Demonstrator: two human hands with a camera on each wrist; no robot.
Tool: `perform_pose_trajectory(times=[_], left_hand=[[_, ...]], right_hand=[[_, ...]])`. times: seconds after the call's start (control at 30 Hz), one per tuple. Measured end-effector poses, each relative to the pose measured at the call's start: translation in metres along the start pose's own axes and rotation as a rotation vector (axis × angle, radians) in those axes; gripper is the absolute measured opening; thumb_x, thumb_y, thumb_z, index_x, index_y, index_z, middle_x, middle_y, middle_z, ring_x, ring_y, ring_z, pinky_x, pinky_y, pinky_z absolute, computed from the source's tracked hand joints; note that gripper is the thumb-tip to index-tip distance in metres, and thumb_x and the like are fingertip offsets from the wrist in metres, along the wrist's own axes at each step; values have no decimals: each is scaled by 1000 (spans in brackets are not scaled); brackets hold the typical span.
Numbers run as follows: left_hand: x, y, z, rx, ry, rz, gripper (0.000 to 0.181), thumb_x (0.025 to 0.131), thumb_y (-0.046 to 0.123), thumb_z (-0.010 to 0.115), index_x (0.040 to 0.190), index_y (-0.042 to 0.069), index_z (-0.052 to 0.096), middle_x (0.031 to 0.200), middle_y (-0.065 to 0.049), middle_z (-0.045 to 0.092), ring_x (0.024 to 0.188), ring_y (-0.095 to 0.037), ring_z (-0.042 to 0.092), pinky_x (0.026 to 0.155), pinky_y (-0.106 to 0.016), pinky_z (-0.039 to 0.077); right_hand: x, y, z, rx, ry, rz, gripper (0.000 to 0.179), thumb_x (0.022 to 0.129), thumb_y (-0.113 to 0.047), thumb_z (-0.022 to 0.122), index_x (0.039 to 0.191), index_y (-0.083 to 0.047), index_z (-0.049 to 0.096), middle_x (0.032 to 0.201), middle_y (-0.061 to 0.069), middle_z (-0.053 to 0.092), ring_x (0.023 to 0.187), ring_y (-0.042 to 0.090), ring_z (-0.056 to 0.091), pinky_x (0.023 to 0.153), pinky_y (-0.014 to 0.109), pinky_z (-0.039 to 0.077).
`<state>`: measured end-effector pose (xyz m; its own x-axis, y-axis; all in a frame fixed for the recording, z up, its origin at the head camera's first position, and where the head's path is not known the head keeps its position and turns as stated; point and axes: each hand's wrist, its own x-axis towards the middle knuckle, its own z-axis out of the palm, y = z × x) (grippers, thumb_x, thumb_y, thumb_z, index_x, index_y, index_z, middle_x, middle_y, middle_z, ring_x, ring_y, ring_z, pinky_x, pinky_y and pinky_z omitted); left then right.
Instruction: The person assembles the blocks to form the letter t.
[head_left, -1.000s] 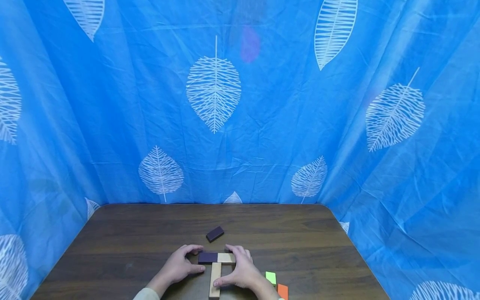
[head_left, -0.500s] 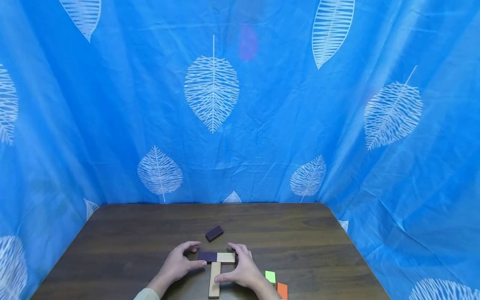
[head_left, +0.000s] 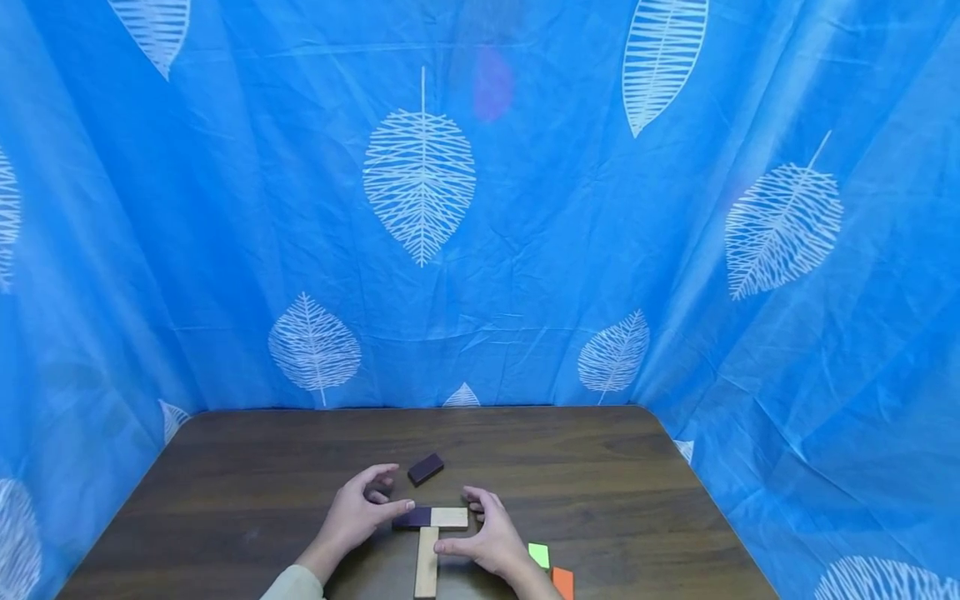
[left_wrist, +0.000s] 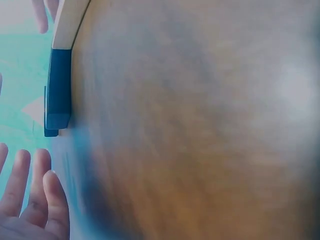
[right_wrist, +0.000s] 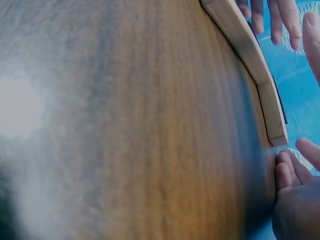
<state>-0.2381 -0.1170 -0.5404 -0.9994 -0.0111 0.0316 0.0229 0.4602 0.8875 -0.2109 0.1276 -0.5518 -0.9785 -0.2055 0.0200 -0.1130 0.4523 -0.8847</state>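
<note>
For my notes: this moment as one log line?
Left hand: near dark purple block; right hand: near pale wooden blocks; layout: T; second dark purple block: apart

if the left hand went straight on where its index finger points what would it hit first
The left hand would likely meet the loose dark block first; its height is unclear.

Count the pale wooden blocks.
2: one pale block end to end with a dark block, the other pale block at right angles on the near side. More could be hidden behind the right hand.
</note>
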Motion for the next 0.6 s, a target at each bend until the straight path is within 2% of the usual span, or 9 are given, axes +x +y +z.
perform_pose_trajectory(times=[0.13, 0.27, 0.47, 0.6], left_hand=[[7, 1, 2, 57, -21, 3, 66, 73, 35, 91, 131, 15, 66, 119, -8, 67, 100, -25, 63, 81, -46, 54], [12, 1, 5, 78, -60, 5, 70, 74, 38, 91, 134, 16, 64, 127, -9, 65, 112, -32, 60, 92, -57, 49], [19, 2, 8, 80, -95, -2, 71, 75, 39, 90, 136, 15, 63, 134, -11, 62, 120, -38, 55, 97, -60, 45], [21, 3, 11, 83, -107, -8, 71, 75, 39, 90, 136, 14, 63, 135, -12, 61, 119, -39, 55, 97, -60, 45]], right_hand=[[0, 1, 1, -21, 0, -12, 94, 70, -41, 93, 141, 1, 49, 133, 12, 52, 118, 31, 51, 98, 50, 45], [-1, 1, 3, -45, -3, -34, 95, 70, -41, 93, 142, 2, 48, 134, 14, 51, 120, 33, 51, 100, 49, 45], [-2, 3, 4, -52, 15, -35, 95, 69, -41, 94, 142, 1, 48, 134, 13, 51, 120, 31, 52, 100, 49, 46], [-3, 5, 3, -59, 20, -46, 95, 69, -41, 94, 141, 2, 48, 133, 13, 52, 118, 32, 52, 100, 48, 46]])
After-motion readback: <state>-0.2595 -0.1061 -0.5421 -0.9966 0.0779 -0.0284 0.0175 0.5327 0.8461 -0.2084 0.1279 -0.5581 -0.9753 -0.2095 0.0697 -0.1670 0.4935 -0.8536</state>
